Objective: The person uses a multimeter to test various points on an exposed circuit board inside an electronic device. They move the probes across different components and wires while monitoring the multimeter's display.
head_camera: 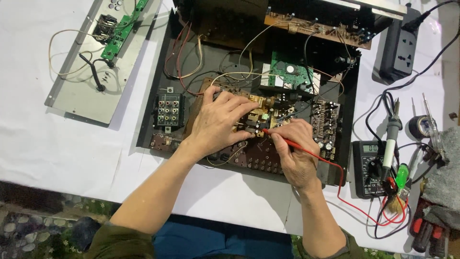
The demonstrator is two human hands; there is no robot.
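The hands work over the open chassis [158,91] of an electronic unit on the bench [57,144]: the left hand [218,122] lies spread with fingers pressing on the brown circuit board [254,160], gripping nothing, while the right hand [294,153] is closed in a pen grip on a red test probe [282,140], its tip touching a point on the board between the two hands. The red lead [345,192] runs right of the right hand to a digital multimeter [369,168] near the bench edge. Risk: the probe tip may slip and bridge neighbouring contacts, as components crowd the contact point. The left fingers rest on the board; if the unit is powered, which cannot be told here, contact is hazardous. A soldering iron [392,136] lies across the meter, right of the right hand; a tug on the tangled leads could drag it. The power strip [400,45] sits beyond, cord attached.
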